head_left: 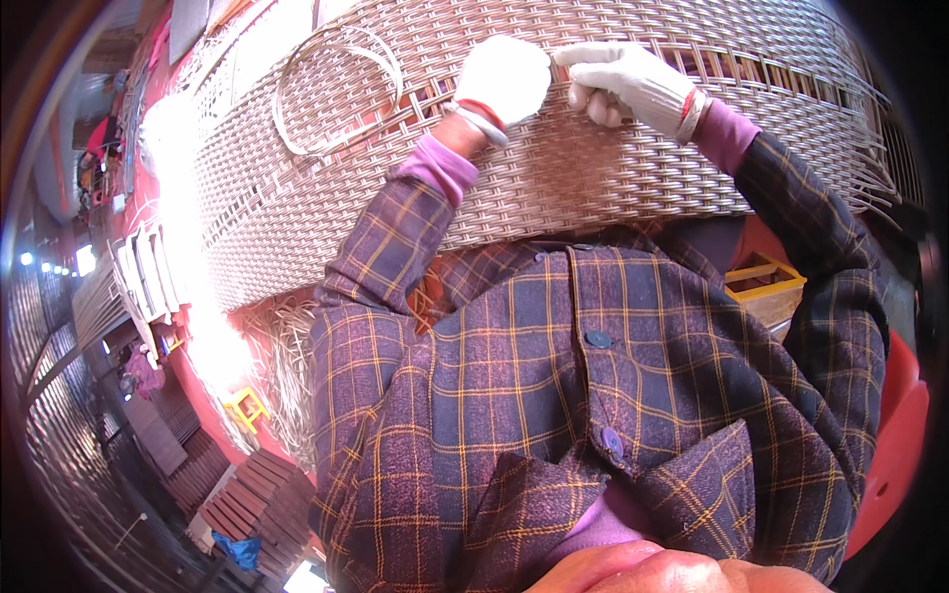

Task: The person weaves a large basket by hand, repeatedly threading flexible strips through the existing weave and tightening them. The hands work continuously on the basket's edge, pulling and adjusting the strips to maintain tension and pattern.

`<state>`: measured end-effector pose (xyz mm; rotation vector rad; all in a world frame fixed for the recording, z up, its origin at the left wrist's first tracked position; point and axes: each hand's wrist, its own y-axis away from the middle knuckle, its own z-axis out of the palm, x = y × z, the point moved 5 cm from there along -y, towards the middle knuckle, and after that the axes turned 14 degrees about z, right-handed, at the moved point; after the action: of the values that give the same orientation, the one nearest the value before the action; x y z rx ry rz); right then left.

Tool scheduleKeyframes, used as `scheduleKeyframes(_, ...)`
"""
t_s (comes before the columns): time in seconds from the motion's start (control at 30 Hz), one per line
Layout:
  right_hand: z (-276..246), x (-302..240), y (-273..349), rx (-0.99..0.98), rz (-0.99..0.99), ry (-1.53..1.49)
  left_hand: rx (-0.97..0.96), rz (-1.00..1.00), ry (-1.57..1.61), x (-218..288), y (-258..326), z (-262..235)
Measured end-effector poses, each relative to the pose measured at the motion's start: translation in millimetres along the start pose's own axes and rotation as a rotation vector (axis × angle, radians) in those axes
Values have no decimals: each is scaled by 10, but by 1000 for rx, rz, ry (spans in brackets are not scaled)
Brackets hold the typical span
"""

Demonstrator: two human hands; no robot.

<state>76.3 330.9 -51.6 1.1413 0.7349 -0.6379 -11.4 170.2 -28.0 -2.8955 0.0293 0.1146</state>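
1. Fingers of your right hand (633,84) are curled into a narrow pinch, the forefinger stretched out along a pale weaving strand (568,51) at the upper edge of the finished weave; the other fingers fold under and seem to grip that strand. Your left hand (502,79) is bunched into a loose fist, pressed on the woven panel (593,178) just beside the right; whether it clasps a strand underneath, you cannot tell from this view.
2. Keep the left hand bearing down close to the working point, so the row already laid stays tight while the right draws the strand through.
3. Pull along the line of the row rather than upward, as the open ribs (751,64) to the right look easy to bend out of spacing.
4. Watch the loose coil of strand (336,89) lying on the panel to the left of your hands; feed from it without letting it kink.
5. As for the panel itself: it lies broad and curved across your front, directly above your checked shirt (593,395), a close basket weave of flat, pale grey-beige strips. Its upper right part is not yet filled, with bare ribs showing, and frayed strand ends stick out at the right edge.
6. Both hands wear white gloves with a red band at the cuff.
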Motion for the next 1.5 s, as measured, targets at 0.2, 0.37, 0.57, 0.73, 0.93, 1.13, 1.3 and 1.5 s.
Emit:
scheduleKeyframes(0.2, 12, -88, -91, 216, 112, 419, 144, -344, 832, -193, 172, 33)
scheduleKeyframes(0.37, 66, -412, -232, 354, 90, 889, 35, -327, 479, -21, 82, -33)
scheduleKeyframes(0.57, -5, -416, -262, 393, 18, 892, 459, -732, 772, 207, 383, -150)
scheduleKeyframes(0.73, -157, -614, 94, 500, -280, 955, 508, -603, 574, 211, 239, -257)
scheduleKeyframes(0.93, -234, -679, 844, 663, -440, 914, 448, -380, 620, 179, -209, -322)
scheduleKeyframes(1.13, -304, -309, 620, 604, -284, 756, 278, -68, 240, 163, -347, -396)
scheduleKeyframes(1.3, -398, 88, 297, 265, -52, 150, 44, -249, -68, 364, -337, -156)
scheduleKeyframes(1.5, -351, 26, 232, 178, 135, 408, 112, -171, 108, 300, -477, 148)
